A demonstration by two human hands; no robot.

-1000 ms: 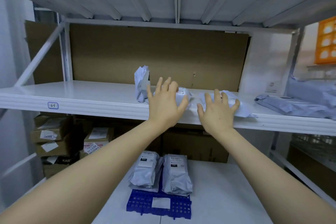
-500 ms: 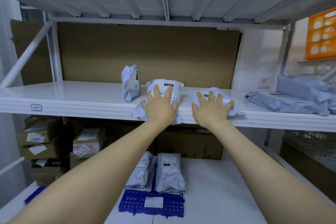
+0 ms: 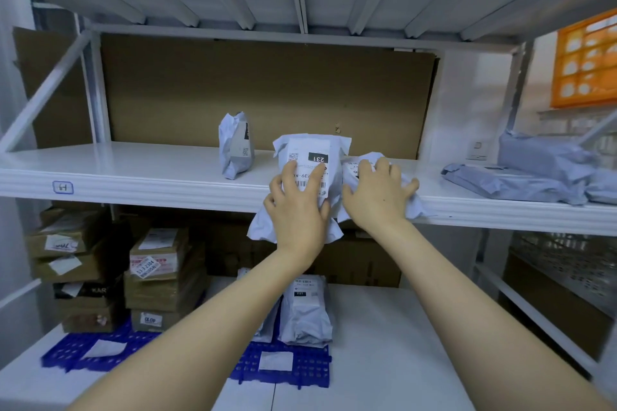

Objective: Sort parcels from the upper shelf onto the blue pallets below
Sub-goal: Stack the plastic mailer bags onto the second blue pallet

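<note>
Pick-up step, mid-frame: left hand (image 3: 297, 210) grips the 231 parcel (image 3: 310, 152), right hand (image 3: 379, 198) clutches the crumpled parcel (image 3: 418, 208); next, likely lowering both onto the blue pallet (image 3: 300, 369).

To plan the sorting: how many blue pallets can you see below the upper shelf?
2. Left pallet under the cardboard boxes, middle pallet under grey parcels; more may be hidden.

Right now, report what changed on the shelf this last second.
Both hands came down and took hold. The left hand grips the 231 parcel, dragged forward to overhang the upper shelf; the right hand grips the crumpled parcel beside it. The upright parcel, grey bags and pallet parcels stayed.
</note>
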